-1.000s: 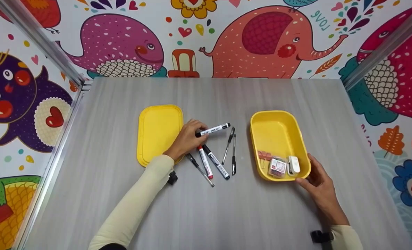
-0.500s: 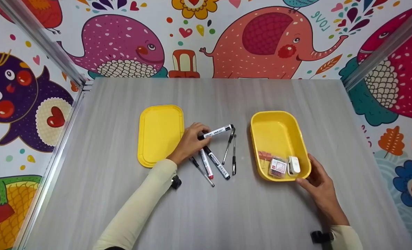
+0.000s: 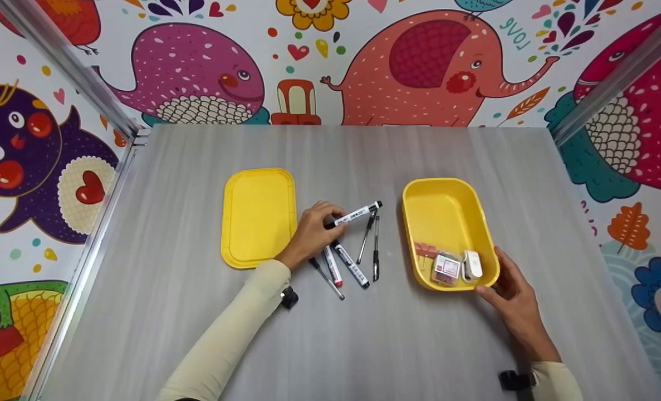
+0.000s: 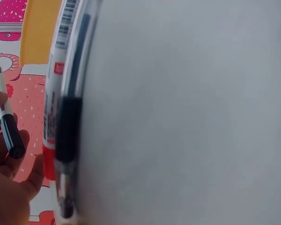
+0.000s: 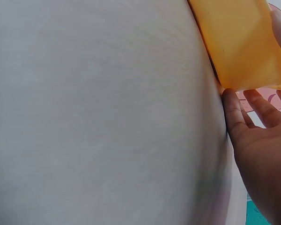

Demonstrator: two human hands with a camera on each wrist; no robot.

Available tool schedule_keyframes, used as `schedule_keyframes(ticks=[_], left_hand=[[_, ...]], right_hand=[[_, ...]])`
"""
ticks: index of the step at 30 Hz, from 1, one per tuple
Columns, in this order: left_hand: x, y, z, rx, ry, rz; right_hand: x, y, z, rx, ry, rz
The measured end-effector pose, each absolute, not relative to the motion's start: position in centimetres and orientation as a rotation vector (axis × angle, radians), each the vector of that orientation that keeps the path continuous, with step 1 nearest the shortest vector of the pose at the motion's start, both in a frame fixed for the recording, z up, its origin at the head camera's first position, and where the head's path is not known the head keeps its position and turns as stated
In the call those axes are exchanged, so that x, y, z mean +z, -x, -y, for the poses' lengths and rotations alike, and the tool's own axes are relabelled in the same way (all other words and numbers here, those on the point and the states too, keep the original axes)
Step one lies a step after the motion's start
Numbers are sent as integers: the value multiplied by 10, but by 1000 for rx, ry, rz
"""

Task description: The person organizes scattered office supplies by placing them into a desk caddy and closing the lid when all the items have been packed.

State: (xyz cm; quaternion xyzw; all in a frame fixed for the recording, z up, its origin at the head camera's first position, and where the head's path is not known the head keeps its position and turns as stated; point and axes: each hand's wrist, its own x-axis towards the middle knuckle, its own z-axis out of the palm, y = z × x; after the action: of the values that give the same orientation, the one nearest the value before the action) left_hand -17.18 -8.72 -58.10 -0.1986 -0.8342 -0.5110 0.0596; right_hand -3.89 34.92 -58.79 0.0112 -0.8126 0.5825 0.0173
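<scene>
In the head view, my left hand point(image 3: 312, 231) pinches a whiteboard marker point(image 3: 357, 214) by its black-capped end, raised over the loose pens. The left wrist view also shows this marker point(image 4: 8, 124) between thumb and fingers. Under and beside the hand lie a red-capped marker point(image 3: 333, 268), a black-capped marker point(image 3: 351, 265) and a gel pen point(image 3: 328, 280). Two more gel pens point(image 3: 376, 250) lie to the right. My right hand point(image 3: 519, 309) holds the near right corner of a yellow box point(image 3: 441, 214), thumb on the near side and fingers along the right wall.
Inside the box are a white mini stapler point(image 3: 471, 265), a small clear case with a white label point(image 3: 446, 268) and a pinkish-red item point(image 3: 425, 250). A yellow lid point(image 3: 258, 217) lies flat left of the pens. Printed walls border the grey table point(image 3: 352, 150).
My left hand has shifted slightly right and toward me, carrying the marker closer to the box. The right hand and the box stay in place.
</scene>
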Motion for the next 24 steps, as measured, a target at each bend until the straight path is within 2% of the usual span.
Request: schedule_keyframes(ticks=[24], left_hand=[[-567, 165, 51, -1663, 615, 2413]], right_hand=[[-588, 39, -349, 1826, -39, 2531]])
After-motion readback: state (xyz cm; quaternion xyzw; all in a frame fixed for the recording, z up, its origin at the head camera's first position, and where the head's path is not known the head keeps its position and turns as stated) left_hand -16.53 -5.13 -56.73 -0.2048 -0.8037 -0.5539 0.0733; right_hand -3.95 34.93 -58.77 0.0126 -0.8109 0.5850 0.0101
